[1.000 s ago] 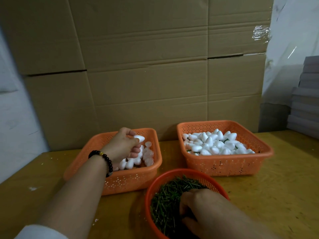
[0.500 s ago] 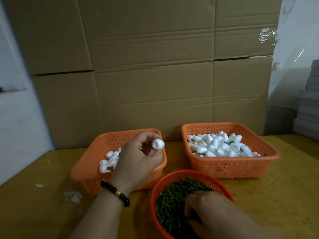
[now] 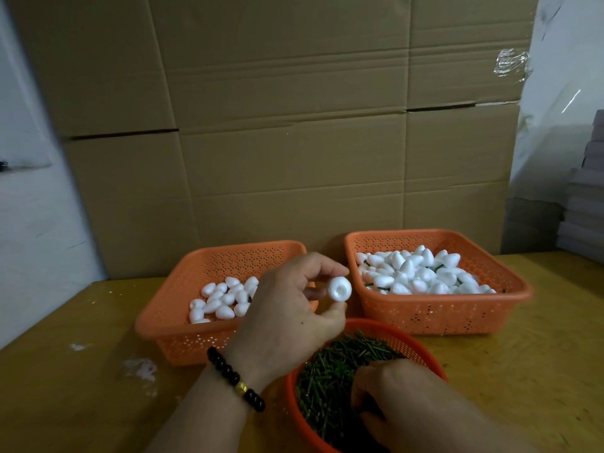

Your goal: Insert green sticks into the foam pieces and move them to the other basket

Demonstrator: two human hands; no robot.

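1. Left hand [image 3: 287, 308], centre of view: thumb and fingers [image 3: 322, 264] pinch a single white foam piece [image 3: 340, 289], its dimpled end facing the camera, held above the counter [image 3: 81, 403].
2. Right hand [image 3: 402, 400], at 5 o'clock: fingers curled down into the green sticks [image 3: 330, 371] in the round orange basket [image 3: 421, 351]; whether they grasp any cannot be told.
3. Left rectangular basket [image 3: 170, 335], at 9 o'clock: plain foam pieces.
4. Right rectangular basket [image 3: 441, 315], at 2 o'clock: foam pieces with green sticks among them.
5. Beaded bracelet [image 3: 235, 380] on the left wrist.
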